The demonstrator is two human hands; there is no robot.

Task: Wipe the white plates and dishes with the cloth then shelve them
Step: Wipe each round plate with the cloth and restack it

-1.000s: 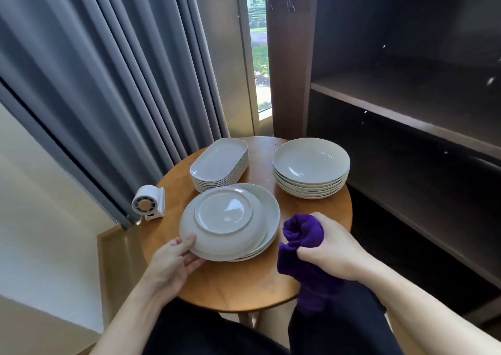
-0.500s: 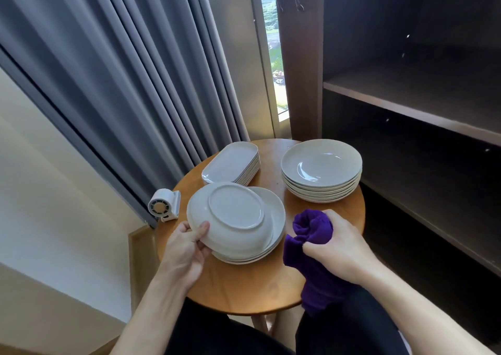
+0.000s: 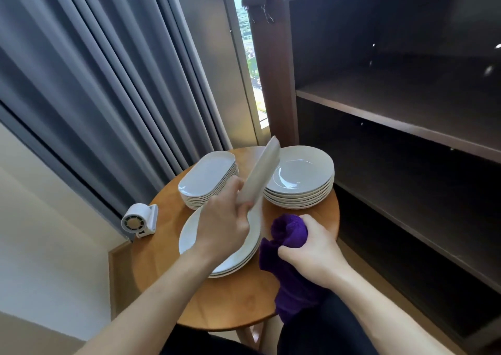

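Nearest, the right hand (image 3: 314,254) is curled tightly round a bunched purple cloth (image 3: 291,231), soft and nubbly. Its wad projects past the thumb, likely as the wiping face, and the slack hangs off the near-right edge of the round wooden table (image 3: 230,303). The table is smooth and honey-coloured.

To its left, the left hand (image 3: 222,224) pinches the near rim of one white round plate (image 3: 263,173), thumb on the left face and fingers behind. The plate is held steeply tilted, nearly edge-on, above the table; its faces cannot be told apart. This pose probably presents a face to the cloth.

Beneath that hand lies a low stack of large round plates (image 3: 189,235), glazed and flat-rimmed. Farther left is a stack of oblong dishes (image 3: 207,175) with rounded ends. Far right is a stack of deep round plates (image 3: 301,175), glossy and dished. All are apparently unwiped.

A small white fan (image 3: 138,220) perches at the table's left edge. At right, the dark wood shelves (image 3: 393,121) stand within reach and hold no plates. Grey pleated curtains (image 3: 95,83) hang at far left.
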